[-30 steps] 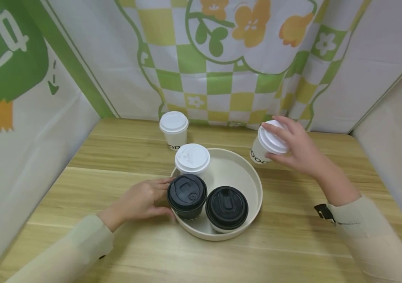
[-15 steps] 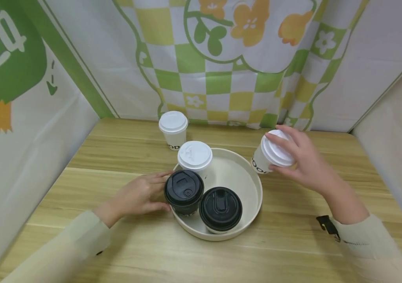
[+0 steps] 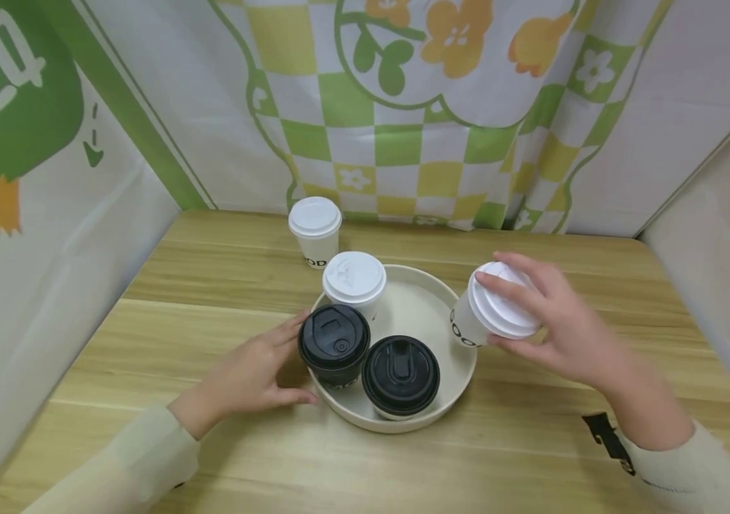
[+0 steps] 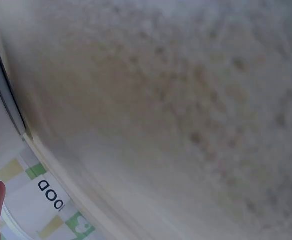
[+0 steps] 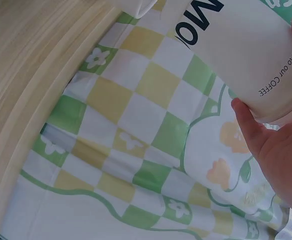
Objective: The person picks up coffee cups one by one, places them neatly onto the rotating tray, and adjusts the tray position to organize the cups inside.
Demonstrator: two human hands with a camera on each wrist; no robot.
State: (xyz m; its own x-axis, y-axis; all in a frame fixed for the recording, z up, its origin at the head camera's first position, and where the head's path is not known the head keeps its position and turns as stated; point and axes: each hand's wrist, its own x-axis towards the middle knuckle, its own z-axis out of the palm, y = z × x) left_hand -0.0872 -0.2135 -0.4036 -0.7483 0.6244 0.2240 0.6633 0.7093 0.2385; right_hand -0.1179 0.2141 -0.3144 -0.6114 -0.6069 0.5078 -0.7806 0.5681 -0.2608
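Observation:
My right hand (image 3: 564, 321) grips a white-lidded paper cup (image 3: 471, 314) from the right, with the cup tilted at the tray's right rim. Dark lettering on that cup (image 5: 246, 55) shows in the right wrist view. My left hand (image 3: 249, 378) lies at the left rim of a round cream tray (image 3: 438, 303), beside a black-lidded cup (image 3: 335, 343). Its thumb is extended along the rim; the other fingertips are partly hidden behind this cup. Also on the tray are a second black-lidded cup (image 3: 401, 377) and a white-lidded cup (image 3: 354, 278).
Another white-lidded cup (image 3: 316, 228) stands on the wooden table (image 3: 172, 343) behind the tray. A checkered cloth (image 3: 397, 150) hangs at the table's back edge, with pale side panels left and right. A blurred pale surface (image 4: 151, 115) fills most of the left wrist view.
My right hand has brought its cup toward me, down to the tray's right rim. The cups on the tray shifted slightly clockwise early on; my left hand stayed at the left rim.

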